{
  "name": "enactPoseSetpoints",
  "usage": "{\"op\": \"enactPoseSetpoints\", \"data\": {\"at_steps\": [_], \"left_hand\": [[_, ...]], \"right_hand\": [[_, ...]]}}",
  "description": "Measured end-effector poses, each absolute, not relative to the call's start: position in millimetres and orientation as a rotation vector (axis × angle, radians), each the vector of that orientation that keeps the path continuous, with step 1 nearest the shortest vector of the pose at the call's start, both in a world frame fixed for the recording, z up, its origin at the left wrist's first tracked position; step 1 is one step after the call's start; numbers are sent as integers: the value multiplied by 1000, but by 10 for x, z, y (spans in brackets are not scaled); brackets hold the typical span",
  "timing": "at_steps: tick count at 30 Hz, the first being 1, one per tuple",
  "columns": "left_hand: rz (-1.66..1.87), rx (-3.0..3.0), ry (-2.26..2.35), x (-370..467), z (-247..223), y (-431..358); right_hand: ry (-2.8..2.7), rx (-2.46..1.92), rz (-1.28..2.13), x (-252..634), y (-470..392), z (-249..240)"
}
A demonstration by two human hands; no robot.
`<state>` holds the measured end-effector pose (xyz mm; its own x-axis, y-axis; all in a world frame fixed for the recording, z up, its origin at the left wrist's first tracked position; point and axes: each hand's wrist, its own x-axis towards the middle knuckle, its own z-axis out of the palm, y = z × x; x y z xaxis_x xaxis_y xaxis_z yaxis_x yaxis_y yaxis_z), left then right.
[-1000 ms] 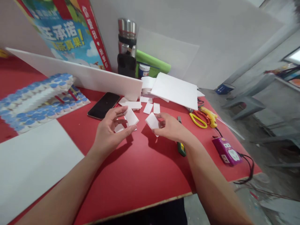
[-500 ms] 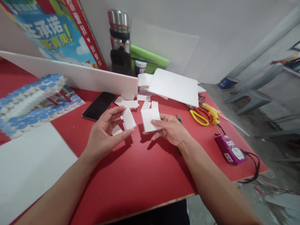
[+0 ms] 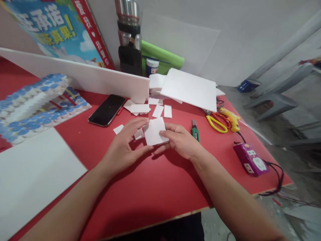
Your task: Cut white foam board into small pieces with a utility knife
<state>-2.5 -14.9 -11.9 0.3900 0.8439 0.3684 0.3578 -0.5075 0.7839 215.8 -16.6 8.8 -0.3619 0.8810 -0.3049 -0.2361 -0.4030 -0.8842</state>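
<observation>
so the white square (image 3: 153, 132) is being held up over the red table (image 3: 150, 197), pretty much dead centre of the view, and it'll be used as the clock's middle here. it's gripped by the right hand (image 3: 179, 139) just past 3 o'clock, thumb laid on the top face and fingers tucked below. at 8 to 9 o'clock the edge is framed by the left hand (image 3: 125, 139), fingers curved at the far corner, thumb at the near one. whether any squeeze is being put on by that hand can't be told, and neither can whether it's 1 layer or 2 stacked.

the step in hand looks like lining up the edges, judging by how the corners are being framed. for the next move, a light, even hold would be called for, with the right thumb kept from shoving anything askew.

spare bits are scattered close by: 2 small white cards (image 3: 168, 111) at 12 to 1 o'clock, some white strips (image 3: 139, 108) at 11. the green cutter (image 3: 195, 132) is left lying at 3 o'clock beyond the right hand, untouched, and the phone (image 3: 107, 110) is parked at 10.
</observation>
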Motion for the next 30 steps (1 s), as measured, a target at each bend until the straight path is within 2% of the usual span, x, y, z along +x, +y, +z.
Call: {"op": "enactPoseSetpoints", "data": {"at_steps": [15, 25, 28, 30], "left_hand": [[1101, 2175, 1066, -7, -79, -169], [1053, 2194, 1099, 12, -69, -168], [1019, 2220, 1081, 54, -109, -196], [971, 2225, 1058, 90, -158, -214]], "right_hand": [[-935, -947, 1935, 2132, -159, 18], [-958, -1061, 1975, 2112, -169, 17], [-1259, -1342, 1726, 2178, -187, 46], [-1592, -1610, 1246, 2229, -207, 76]]}}
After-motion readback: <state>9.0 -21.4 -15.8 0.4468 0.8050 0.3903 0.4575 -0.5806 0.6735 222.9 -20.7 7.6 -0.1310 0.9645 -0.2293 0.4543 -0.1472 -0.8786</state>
